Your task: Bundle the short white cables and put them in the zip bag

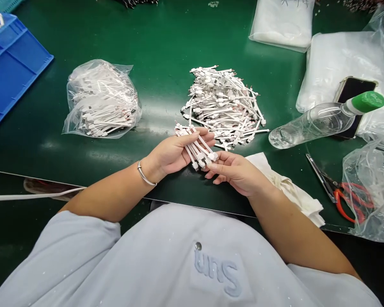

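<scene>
My left hand (174,153), with a silver bangle (146,174) at the wrist, grips a bunch of short white cables (198,147) with small connectors. My right hand (235,172) lies just below that bunch, its thumb and fingertips touching the lower connector ends. Whether it grips them is hard to see. Behind both hands is a loose heap of similar white cables (224,104), almost touching the bunch. A clear plastic bag packed with more cables (100,100) lies to the left. A white cloth (284,183) lies under my right wrist.
The green work table (163,42) holds a blue plastic crate (9,68), a water bottle with a green cap (320,121) lying on a phone (352,98), red-handled scissors (339,192) and several white plastic bags (345,68). A white cable (35,197) crosses the lower left.
</scene>
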`<state>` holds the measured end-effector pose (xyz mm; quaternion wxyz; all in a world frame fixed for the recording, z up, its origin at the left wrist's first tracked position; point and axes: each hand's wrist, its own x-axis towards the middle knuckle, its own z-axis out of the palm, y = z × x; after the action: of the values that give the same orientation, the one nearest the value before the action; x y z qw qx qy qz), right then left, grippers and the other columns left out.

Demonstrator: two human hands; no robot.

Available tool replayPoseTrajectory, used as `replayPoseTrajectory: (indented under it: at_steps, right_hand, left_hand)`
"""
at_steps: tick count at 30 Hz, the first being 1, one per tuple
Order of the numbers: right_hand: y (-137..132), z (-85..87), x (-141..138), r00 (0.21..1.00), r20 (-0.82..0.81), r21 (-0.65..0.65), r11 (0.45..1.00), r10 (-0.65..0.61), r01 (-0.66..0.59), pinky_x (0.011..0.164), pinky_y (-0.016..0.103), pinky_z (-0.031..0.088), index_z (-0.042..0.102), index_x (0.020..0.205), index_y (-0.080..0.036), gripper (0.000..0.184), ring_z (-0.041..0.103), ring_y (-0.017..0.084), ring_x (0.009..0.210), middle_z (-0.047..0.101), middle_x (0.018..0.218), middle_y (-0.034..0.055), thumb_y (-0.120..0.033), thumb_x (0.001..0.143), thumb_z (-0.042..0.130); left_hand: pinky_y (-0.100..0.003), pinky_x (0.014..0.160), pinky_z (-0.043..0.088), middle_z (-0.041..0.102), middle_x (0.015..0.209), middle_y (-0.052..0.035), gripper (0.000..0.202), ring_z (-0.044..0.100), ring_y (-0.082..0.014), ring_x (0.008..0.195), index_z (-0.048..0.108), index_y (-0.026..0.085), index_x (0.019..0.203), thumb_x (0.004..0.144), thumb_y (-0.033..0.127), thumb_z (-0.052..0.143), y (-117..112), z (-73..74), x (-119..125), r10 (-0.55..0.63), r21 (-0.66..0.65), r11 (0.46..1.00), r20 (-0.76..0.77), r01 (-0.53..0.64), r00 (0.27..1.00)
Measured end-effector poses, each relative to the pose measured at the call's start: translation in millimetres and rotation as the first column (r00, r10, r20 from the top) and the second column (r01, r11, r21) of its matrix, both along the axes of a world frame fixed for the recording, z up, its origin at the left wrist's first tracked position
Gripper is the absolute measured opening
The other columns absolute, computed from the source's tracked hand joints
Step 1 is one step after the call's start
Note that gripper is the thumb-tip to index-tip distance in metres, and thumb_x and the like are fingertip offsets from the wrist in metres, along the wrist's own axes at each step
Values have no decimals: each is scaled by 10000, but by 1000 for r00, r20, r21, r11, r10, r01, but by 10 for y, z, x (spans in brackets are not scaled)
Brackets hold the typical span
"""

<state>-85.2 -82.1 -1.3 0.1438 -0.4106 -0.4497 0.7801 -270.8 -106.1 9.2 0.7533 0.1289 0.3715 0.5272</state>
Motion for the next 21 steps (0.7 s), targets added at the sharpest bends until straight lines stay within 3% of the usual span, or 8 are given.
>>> replayPoseTrajectory:
  at_steps: [11,17,21]
  right_hand:
    - [11,-18,0,999,41,108,994,-35,31,488,168,452,621,771,-163,293,607,83,583,690,727,15,-412,712,764]
    - [-25,-22,-35,997,35,105,992,69,-72,513,173,472,668,909,-183,298,628,119,738,683,870,31,-394,720,759]
    - [-74,-58,-99,1000,-14,75,997,11,-10,519,167,467,680,854,-182,275,611,113,748,659,826,15,-397,706,767]
  left_hand:
    - [-420,1029,451,728,929,-80,232,697,-197,927,679,114,907,914,159,451,22,32,-18,-14,-46,999,1,14,1000]
    - [-440,1052,425,710,981,-72,222,682,-192,975,655,142,943,930,168,436,0,7,16,-31,-8,999,41,31,999]
    - [-427,1052,426,705,990,-70,232,676,-187,979,651,142,945,935,169,421,-6,0,35,-42,-12,999,60,43,997]
